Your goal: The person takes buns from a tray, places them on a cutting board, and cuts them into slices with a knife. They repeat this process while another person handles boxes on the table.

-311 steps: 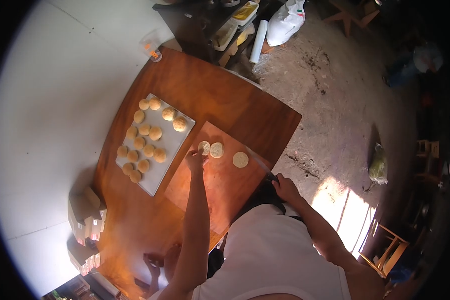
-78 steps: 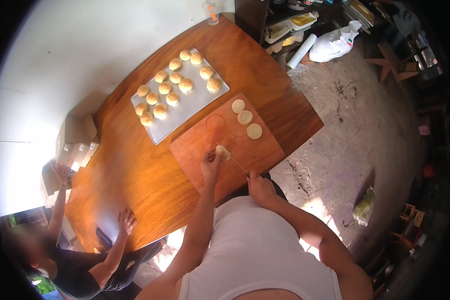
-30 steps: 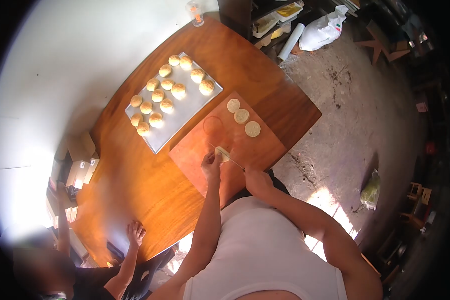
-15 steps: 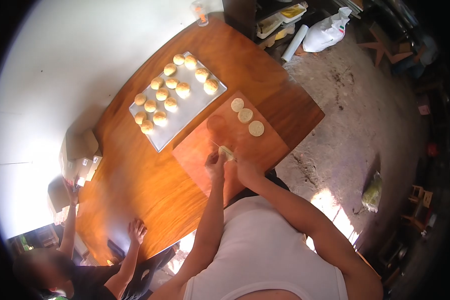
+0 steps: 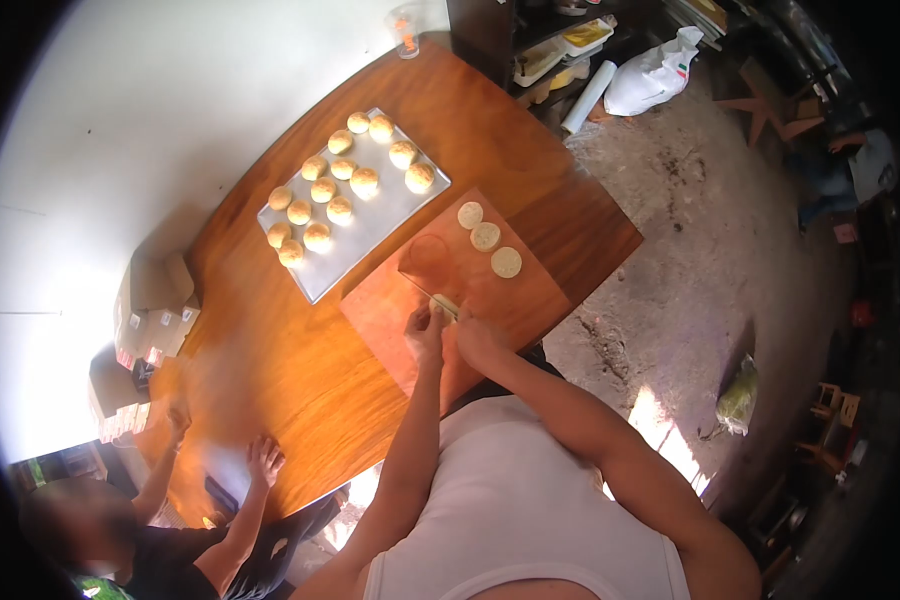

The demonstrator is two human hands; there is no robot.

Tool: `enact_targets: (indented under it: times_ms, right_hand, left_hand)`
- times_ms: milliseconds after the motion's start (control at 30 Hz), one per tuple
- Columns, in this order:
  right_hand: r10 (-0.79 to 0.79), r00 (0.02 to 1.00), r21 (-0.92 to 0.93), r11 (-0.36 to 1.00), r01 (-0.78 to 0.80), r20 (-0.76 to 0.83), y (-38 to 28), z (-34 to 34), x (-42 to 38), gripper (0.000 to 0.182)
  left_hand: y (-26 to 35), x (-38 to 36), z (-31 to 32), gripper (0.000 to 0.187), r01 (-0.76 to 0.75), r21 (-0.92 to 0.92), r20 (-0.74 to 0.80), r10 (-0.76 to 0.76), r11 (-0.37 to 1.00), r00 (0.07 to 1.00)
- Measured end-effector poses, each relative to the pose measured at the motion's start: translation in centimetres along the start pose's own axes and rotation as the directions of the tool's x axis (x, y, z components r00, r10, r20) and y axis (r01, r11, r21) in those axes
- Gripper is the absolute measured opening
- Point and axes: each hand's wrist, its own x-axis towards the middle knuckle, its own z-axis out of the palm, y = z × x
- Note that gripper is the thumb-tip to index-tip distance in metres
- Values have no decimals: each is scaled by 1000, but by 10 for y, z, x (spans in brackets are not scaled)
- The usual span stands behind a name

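Observation:
My left hand [image 5: 425,328] is closed on a small bread bun [image 5: 438,303], low over the front of a reddish cutting board [image 5: 390,305]. My right hand [image 5: 481,340] is closed beside it on a knife; its thin blade [image 5: 416,281] points up and left across the bun. The handle is mostly hidden by my fingers. Three pale round bread halves [image 5: 485,236] lie in a row on the board's far right part. A round outline [image 5: 429,253] shows on the board near the blade tip.
A metal tray [image 5: 381,213] with several golden buns stands beyond the board on the wooden table [image 5: 300,390]. A co-worker's hands [image 5: 264,461] are at the table's left end, near cardboard boxes [image 5: 152,310]. A plastic cup [image 5: 406,40] stands at the far corner.
The knife blade shows longer past the bun, reaching farther up and left, and my right hand has shifted left towards the bun. The co-worker's far hand has drawn back from the boxes.

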Motion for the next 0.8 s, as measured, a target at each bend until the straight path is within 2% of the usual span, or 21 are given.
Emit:
enact_targets:
  times_ms: [67,200,400,500,633,800]
  right_hand:
    - [-42,998,-19,999,43,45,9,18,13,25]
    - [-32,999,35,999,30,37,27,1,-23,23]
    - [48,990,-58,997,-41,133,49,-6,-51,20]
    - [-10,991,-28,1000,14,131,42,2,-27,22]
    - [-39,999,19,999,39,25,30,22,3,22]
    - [-57,998,62,996,56,9,48,14,-21,23]
  left_hand:
    - [1,1,1,29,1,-4,12,-1,1000,1000]
    - [3,0,-2,32,56,-3,5,-56,998,998]
    - [-5,2,-4,32,29,24,12,-29,999,999]
    - [-10,4,-6,32,21,-8,30,-21,1000,999]
    - [-2,2,-1,32,22,13,11,-22,1000,1000]
    - [6,-1,0,34,75,-4,-3,-75,997,997]
